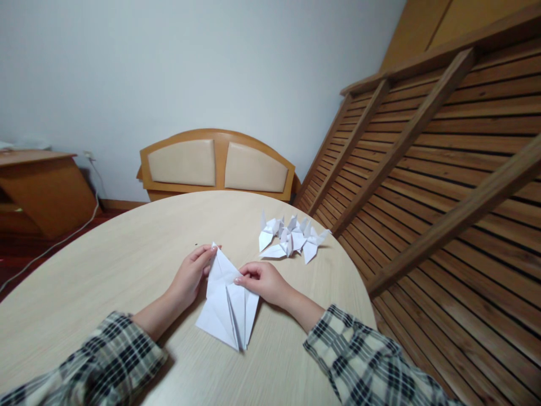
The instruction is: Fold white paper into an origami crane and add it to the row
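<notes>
A partly folded sheet of white paper point(222, 316) lies at the front middle of the round table, its pointed top turned away from me and layered flaps open toward me. My left hand point(195, 274) pinches the paper near that top point, thumb on the upper side. On the right edge, my right hand point(264, 282) holds a flap between thumb and fingers. Some fingertips of both hands are hidden behind the paper. Just beyond my right hand sits a cluster of several folded white paper cranes point(291, 237).
The pale wooden table point(139, 254) has a rounded edge. Behind it stands a headboard point(220, 163) with two cream panels. A slatted wooden frame point(422, 169) leans close along the right side. At far left are a wooden desk point(51, 192) and a white cable point(54, 246).
</notes>
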Action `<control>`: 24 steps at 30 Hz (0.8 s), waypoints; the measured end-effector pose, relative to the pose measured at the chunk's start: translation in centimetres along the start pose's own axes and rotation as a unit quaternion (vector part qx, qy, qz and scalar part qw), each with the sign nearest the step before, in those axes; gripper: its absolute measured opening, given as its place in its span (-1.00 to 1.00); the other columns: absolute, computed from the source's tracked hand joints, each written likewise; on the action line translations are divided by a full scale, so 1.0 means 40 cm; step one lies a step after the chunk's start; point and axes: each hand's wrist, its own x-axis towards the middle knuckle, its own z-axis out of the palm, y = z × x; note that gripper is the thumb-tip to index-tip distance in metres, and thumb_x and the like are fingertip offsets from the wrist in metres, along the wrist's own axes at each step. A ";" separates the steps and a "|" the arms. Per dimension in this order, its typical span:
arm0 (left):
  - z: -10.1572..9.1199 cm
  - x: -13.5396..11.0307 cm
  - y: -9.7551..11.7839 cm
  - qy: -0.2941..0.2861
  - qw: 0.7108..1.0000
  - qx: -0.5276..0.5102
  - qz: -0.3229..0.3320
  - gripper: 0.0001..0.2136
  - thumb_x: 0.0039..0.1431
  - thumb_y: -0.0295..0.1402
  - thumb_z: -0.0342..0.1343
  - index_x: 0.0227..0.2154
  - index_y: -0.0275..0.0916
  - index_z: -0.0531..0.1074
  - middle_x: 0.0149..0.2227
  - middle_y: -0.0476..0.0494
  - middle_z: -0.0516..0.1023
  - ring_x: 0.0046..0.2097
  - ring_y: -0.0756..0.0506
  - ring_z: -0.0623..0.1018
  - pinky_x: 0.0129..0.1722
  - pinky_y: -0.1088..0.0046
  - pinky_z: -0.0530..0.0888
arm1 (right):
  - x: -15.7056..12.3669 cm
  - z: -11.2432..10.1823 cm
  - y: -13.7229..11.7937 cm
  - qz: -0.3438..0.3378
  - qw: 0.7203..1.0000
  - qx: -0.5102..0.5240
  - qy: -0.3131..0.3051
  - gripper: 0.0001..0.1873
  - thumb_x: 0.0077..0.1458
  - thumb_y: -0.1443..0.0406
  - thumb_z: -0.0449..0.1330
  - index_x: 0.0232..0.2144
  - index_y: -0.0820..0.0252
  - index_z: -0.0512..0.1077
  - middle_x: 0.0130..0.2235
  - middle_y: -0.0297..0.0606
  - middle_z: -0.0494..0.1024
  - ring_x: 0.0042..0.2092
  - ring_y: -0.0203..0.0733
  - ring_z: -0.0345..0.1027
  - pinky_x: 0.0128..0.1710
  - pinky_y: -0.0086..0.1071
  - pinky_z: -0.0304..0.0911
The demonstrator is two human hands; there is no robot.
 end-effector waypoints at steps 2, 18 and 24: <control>0.002 -0.001 0.005 0.009 1.000 -0.018 0.007 -0.67 -0.18 -0.18 0.35 -0.38 -0.30 0.50 -0.47 0.04 0.45 -0.51 0.05 0.38 -0.57 0.58 0.28 | -0.001 0.000 -0.002 -0.002 1.000 -0.003 -0.004 -0.78 -0.06 0.18 0.31 -0.43 0.26 0.55 -0.50 -0.32 0.45 -0.46 -0.34 0.18 -0.50 -0.47 0.03; 0.002 -0.015 -0.007 -0.080 0.990 0.106 0.036 -0.64 0.07 -0.05 0.16 -0.21 -0.22 0.44 -0.24 -0.11 0.55 -0.26 -0.10 0.51 -0.33 0.46 0.40 | 0.017 -0.019 -0.002 -0.054 0.986 0.054 0.148 -0.77 0.00 0.15 0.25 -0.44 0.22 0.45 -0.45 -0.32 0.43 -0.40 -0.28 0.24 -0.38 -0.38 0.12; 0.019 -0.022 -0.003 -0.140 0.981 0.133 0.006 -0.54 -0.07 -0.14 0.28 -0.12 -0.28 0.41 -0.36 -0.12 0.59 -0.40 -0.10 0.53 -0.44 0.45 0.39 | 0.019 -0.016 0.003 -0.038 0.983 0.092 0.154 -0.68 -0.05 0.17 0.27 -0.24 0.21 0.44 -0.49 -0.39 0.38 -0.44 -0.31 0.24 -0.40 -0.41 0.13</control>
